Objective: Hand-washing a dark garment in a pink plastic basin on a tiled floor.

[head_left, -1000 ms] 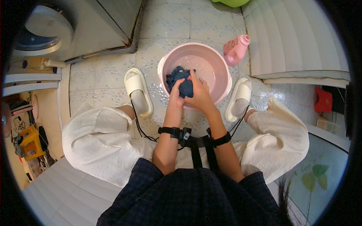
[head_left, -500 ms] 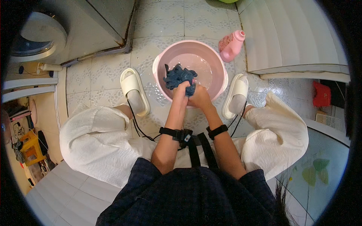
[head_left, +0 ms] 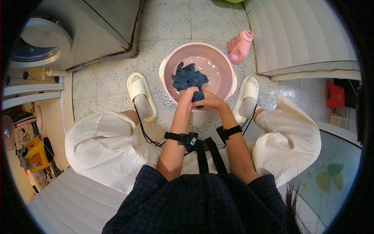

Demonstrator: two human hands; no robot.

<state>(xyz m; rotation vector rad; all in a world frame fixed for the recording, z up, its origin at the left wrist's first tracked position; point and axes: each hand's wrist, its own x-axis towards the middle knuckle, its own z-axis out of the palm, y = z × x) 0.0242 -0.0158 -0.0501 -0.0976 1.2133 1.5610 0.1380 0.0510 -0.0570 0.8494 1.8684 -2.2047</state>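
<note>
A bunched, wet-looking dark blue cloth (head_left: 189, 79) hangs over the near left part of a pink basin (head_left: 224, 66), which has shallow water in the bottom. At the basin's near rim, my left hand (head_left: 187, 96) is closed around the lower part of the cloth. My right hand (head_left: 211, 100) grips the same end from the other side, its fingers partly hidden by the fabric. A short tail of cloth shows between the two hands.
A pink bottle (head_left: 239, 47) stands on the tiled floor at the basin's far right. White slippers (head_left: 143, 97) flank the basin on my feet. A front-loading machine (head_left: 39, 43) is at the far left. Black cables run beside my ankles.
My right hand has turned and shifted slightly right, with its wrist swung outward. More of the cloth's near end now shows between my hands, and the bundle has changed shape.
</note>
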